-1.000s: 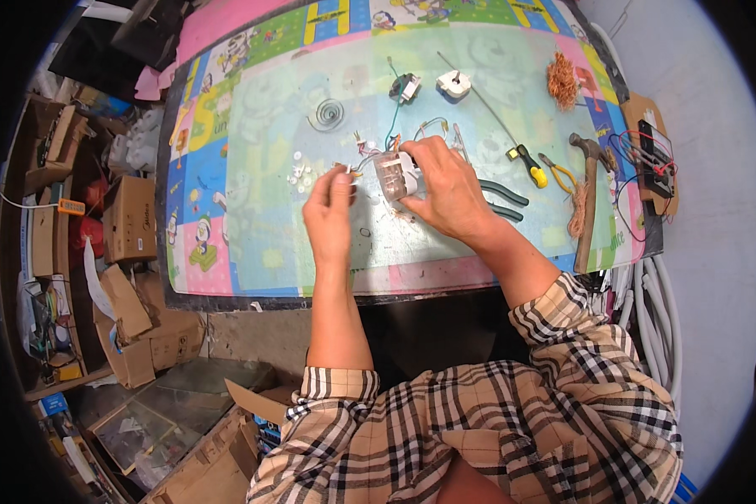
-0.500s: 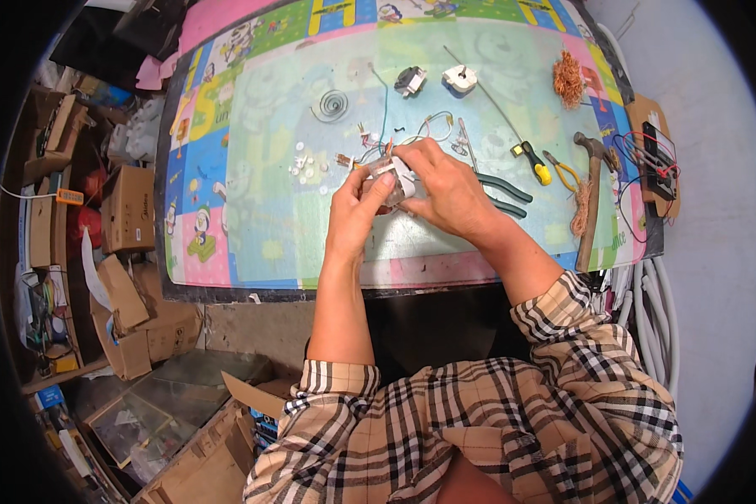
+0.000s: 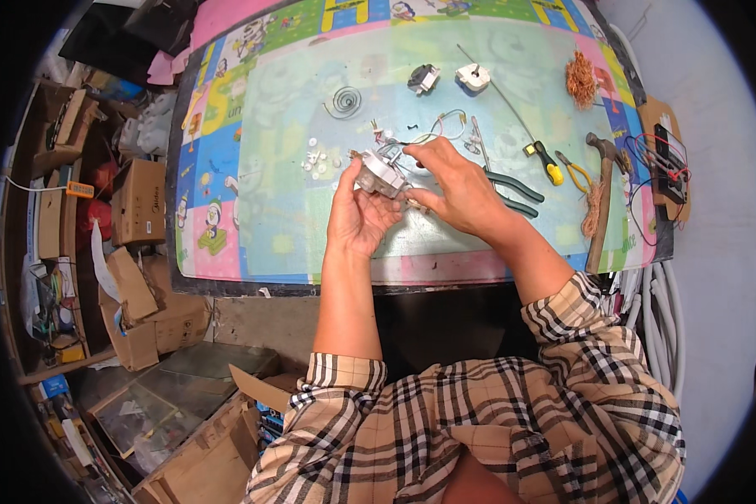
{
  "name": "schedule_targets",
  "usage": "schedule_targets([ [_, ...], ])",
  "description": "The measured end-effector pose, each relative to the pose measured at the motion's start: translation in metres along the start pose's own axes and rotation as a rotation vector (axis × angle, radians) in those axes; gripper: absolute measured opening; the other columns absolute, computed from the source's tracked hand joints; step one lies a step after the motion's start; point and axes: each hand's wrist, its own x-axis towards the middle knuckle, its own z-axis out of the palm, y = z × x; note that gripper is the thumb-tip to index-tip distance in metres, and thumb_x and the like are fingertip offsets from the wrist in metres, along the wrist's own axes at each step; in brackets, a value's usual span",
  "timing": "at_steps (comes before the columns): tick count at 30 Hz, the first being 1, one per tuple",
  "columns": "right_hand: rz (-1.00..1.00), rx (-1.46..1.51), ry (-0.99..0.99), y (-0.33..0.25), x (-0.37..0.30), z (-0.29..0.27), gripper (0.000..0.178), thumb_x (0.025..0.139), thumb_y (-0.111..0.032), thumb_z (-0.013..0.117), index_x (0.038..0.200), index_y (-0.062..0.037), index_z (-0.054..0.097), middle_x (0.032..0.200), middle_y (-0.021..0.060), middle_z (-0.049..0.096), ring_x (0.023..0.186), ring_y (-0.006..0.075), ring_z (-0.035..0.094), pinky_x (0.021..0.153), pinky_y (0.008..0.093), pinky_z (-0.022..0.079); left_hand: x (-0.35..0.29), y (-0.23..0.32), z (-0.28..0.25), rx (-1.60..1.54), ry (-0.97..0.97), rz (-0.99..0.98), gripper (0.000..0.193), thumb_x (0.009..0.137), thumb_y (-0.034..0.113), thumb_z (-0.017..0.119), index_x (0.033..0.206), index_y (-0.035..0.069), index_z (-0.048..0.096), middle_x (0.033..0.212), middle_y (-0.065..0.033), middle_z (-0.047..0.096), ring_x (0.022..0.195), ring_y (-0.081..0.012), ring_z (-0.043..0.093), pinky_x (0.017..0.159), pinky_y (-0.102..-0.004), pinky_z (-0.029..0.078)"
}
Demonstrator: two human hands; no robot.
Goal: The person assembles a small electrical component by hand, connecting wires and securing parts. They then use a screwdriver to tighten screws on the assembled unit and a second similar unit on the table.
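A small mechanism with a white housing and a clear plastic lower part (image 3: 381,179), much like a washing-machine timer, rests tilted in my left hand (image 3: 359,220). My left thumb presses its left side, and the curled fingers support it from below. A metal shaft sticks up from the white face. My right hand (image 3: 462,189) is at the right side, thumb near the clear edge and bent index finger by the shaft and wires; the exact contact is partly hidden. Thin wires with connectors (image 3: 438,134) trail behind it. Small white plastic pieces (image 3: 317,160) lie to the left.
Green-handled pliers (image 3: 517,191), a yellow-black screwdriver (image 3: 548,164), yellow-handled pliers (image 3: 575,170) and a hammer (image 3: 601,193) lie right. Behind are a coiled spring (image 3: 343,102), a black-and-white part (image 3: 424,79), a white part with a rod (image 3: 472,77) and copper wire (image 3: 581,80). A multimeter (image 3: 670,164) stands at the edge.
The mechanism has been turned so its white face and shaft show. My left hand has rolled palm-up beneath it, and my right fingers have shifted off its top to its side. The view shifted slightly.
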Motion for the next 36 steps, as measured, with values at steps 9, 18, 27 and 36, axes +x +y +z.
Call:
schedule_targets([
  [9,0.021,0.135,0.062,0.004,0.001,-0.001,0.043,0.081,-0.021,0.07,0.118,-0.0053,0.056,0.098,0.0119,0.055,0.087,0.0276,0.062,0.072,0.0388,0.05,-0.002,0.002,-0.001,-0.04,-0.077,-0.002,0.045,0.091,0.045,0.053,0.114,0.006,0.055,0.093,-0.012,0.065,0.068,-0.0243,0.065,0.053,-0.03,0.054],
  [18,0.076,0.386,0.053,-0.003,0.004,-0.007,0.039,0.08,-0.02,0.071,0.114,-0.0044,0.059,0.095,0.0101,0.057,0.086,0.0207,0.062,0.071,0.0328,0.048,-0.01,0.004,0.0,-0.114,-0.306,0.082,0.044,0.094,0.035,0.045,0.127,0.007,0.05,0.109,-0.013,0.061,0.088,-0.0252,0.062,0.062,-0.0389,0.053],
  [27,0.097,0.379,0.002,-0.003,0.0,-0.002,0.054,0.08,-0.023,0.071,0.124,-0.0003,0.052,0.105,0.0127,0.053,0.094,0.0222,0.06,0.08,0.0318,0.048,-0.015,0.005,0.011,0.127,-0.239,0.213,0.044,0.091,0.03,0.05,0.126,0.003,0.05,0.112,-0.0131,0.061,0.095,-0.0243,0.061,0.075,-0.0381,0.052],
  [36,0.216,0.357,-0.16,0.0,-0.003,0.005,0.067,0.085,-0.044,0.062,0.13,0.0027,0.044,0.109,0.0208,0.051,0.101,0.0315,0.054,0.084,0.0368,0.046,-0.014,-0.002,0.008,0.643,-0.107,0.278,0.034,0.089,0.029,0.056,0.112,0.004,0.056,0.099,-0.0048,0.062,0.086,-0.0127,0.058,0.072,-0.0285,0.047],
])
